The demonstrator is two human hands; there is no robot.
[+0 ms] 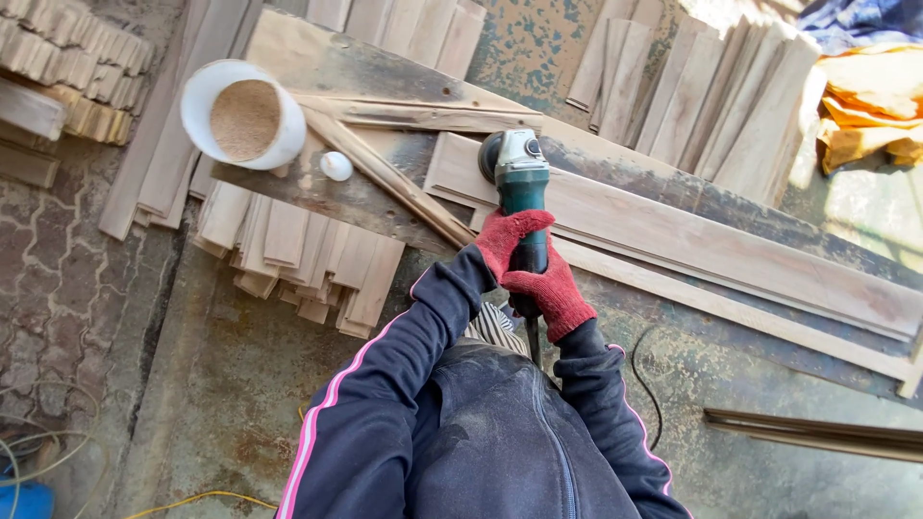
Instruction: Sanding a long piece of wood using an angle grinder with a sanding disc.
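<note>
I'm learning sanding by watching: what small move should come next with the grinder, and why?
Probably slide the green grinder rightward along the long plank. Both gloved hands, left hand and right hand, grip its body, its head sits at the plank's left end, and most of the plank lies to the right.

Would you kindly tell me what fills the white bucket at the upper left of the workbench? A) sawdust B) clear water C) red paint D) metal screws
A: the white bucket tilts its mouth toward the camera, showing a tan, fine-grained fill of sawdust, beside a small white cap on the board.
</note>
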